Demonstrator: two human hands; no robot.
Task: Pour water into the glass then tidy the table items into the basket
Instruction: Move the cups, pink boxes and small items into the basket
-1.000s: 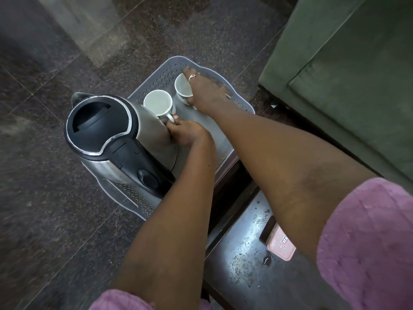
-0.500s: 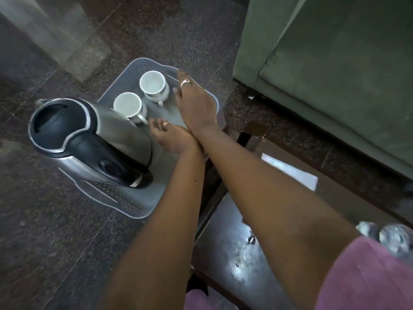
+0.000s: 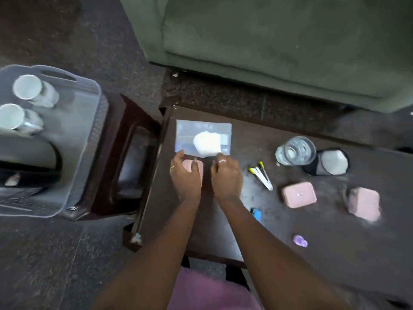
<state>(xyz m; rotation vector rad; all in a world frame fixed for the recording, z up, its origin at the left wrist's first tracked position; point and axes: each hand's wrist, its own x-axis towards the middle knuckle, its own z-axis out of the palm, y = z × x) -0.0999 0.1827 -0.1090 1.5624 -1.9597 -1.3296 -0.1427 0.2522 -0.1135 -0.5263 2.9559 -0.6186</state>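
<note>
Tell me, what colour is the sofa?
Green; the sofa shows in the head view.

Dim, soft indoor light, no hard shadows. Motion blur throughout, worst on translucent grey plastic basket [image 3: 73, 90] at left. Glare patch on dark glossy tabletop [image 3: 212, 220]. Wide-angle bending at edges.

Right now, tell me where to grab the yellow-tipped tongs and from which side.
Take the tongs across both arms near the middle, coming straight down from above. They lie flat on the table, joined at the near-right end and spread toward the yellow tips, with bare surface on both sides. The right hand is nearest.
</note>
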